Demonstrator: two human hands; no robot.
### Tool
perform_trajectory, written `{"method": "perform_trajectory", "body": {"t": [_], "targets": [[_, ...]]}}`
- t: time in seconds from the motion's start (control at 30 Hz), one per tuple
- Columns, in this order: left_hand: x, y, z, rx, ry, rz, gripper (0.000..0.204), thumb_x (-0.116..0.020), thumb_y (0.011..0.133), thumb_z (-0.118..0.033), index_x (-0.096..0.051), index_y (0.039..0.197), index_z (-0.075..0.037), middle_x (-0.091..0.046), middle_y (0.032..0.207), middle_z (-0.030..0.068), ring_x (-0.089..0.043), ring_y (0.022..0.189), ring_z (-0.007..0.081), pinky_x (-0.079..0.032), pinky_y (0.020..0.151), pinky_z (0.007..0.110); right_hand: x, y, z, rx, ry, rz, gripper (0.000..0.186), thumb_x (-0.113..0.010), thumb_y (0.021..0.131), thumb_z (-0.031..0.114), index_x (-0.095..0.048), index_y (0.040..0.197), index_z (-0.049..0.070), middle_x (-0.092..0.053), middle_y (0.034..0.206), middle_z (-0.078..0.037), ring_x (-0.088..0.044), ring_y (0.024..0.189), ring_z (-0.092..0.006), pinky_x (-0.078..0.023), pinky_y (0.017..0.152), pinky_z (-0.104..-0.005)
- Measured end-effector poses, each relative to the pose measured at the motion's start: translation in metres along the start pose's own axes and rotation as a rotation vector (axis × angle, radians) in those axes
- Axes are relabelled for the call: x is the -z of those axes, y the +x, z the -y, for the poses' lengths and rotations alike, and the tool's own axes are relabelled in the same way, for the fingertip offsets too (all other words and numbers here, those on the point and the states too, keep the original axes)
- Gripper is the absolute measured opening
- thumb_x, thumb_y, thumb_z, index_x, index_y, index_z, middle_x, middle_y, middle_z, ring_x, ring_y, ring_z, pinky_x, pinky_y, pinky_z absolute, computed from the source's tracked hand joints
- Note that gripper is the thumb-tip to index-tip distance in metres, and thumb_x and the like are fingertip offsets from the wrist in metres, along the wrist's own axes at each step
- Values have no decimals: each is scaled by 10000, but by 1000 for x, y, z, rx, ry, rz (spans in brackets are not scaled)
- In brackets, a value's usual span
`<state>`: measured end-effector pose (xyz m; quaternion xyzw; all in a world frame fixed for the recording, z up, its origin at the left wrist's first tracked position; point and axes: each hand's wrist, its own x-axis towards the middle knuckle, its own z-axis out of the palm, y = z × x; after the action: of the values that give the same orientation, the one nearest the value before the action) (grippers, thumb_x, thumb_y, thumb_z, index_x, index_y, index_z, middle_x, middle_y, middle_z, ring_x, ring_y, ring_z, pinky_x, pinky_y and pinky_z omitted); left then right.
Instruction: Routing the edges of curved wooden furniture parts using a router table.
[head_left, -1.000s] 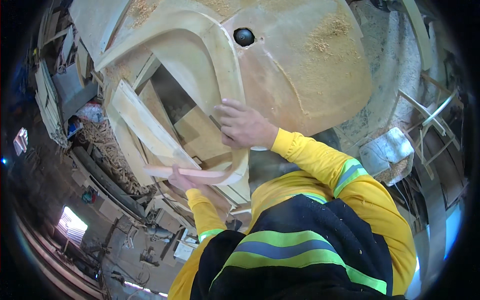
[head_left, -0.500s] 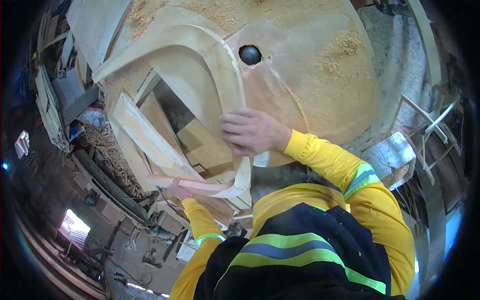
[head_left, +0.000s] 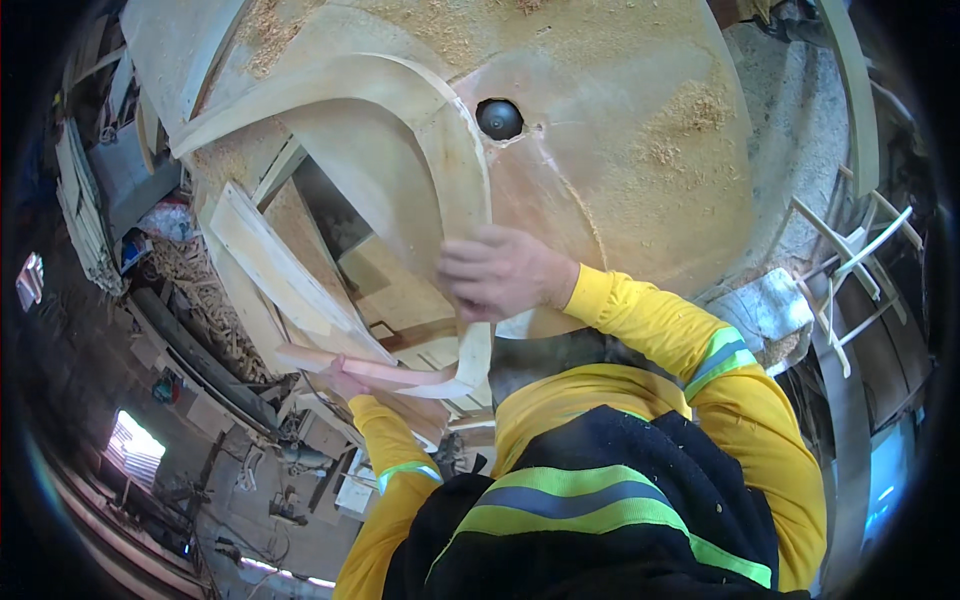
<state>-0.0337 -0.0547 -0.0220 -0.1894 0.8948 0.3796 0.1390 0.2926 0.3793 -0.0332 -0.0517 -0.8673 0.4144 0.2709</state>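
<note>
A curved U-shaped wooden frame piece [head_left: 465,165] lies on a large pale board [head_left: 650,180] beside a round hole [head_left: 499,119]. My right hand [head_left: 505,270] is on the frame's right side, slightly blurred, fingers curled over it. My left hand [head_left: 343,376] grips the frame's narrower lower bar from its outer side, partly hidden by the wood. Inside the curve, a long pale plank [head_left: 280,265] slopes across a dark opening, over other wooden pieces.
Scrap wood and offcuts [head_left: 210,295] are heaped at the left. Shavings [head_left: 690,115] lie on the board. At the right are a jumble of thin strips [head_left: 850,255] and a pale shavings-dusted block [head_left: 765,310]. A cluttered workshop floor [head_left: 280,500] shows below.
The whole scene has shifted downward in the view. My right hand has slid slightly along the frame's side and is now more blurred. My left hand keeps its hold on the lower bar.
</note>
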Motion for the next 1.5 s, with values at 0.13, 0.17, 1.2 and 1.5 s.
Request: {"method": "perform_trajectory", "body": {"t": [0.13,0.17,1.2,1.5], "targets": [[9,6,4,4,-18,5,625,-694,823,-109,-370,1320,86,-524,1248,228,-527,1135,318,-437,1045,426,8,11,-12,-31,-46,-82,221,-695,767,250,-651,904,82,-629,1067,-68,-588,1199,-243,-478,971,-401],[10,7,3,-4,-41,18,647,-699,821,-112,-361,1337,84,-523,1259,224,-527,1141,316,-434,1049,421,8,11,-12,-30,-66,-63,226,-685,759,267,-646,886,84,-636,1073,-72,-586,1181,-229,-447,1027,-386],[-10,-23,-8,-114,-78,1,665,-695,772,-32,-412,1369,41,-509,1311,204,-522,1180,315,-431,1053,393,9,5,0,-106,-121,-47,164,-712,759,207,-647,886,126,-626,1000,-18,-609,1088,-180,-419,969,-380],[-20,-35,-17,-144,-60,-12,654,-702,764,-69,-413,1340,42,-504,1321,210,-515,1187,325,-423,1047,395,9,4,0,-106,-122,-60,172,-719,755,210,-649,888,127,-622,997,-23,-607,1079,-186,-417,959,-384]]}}
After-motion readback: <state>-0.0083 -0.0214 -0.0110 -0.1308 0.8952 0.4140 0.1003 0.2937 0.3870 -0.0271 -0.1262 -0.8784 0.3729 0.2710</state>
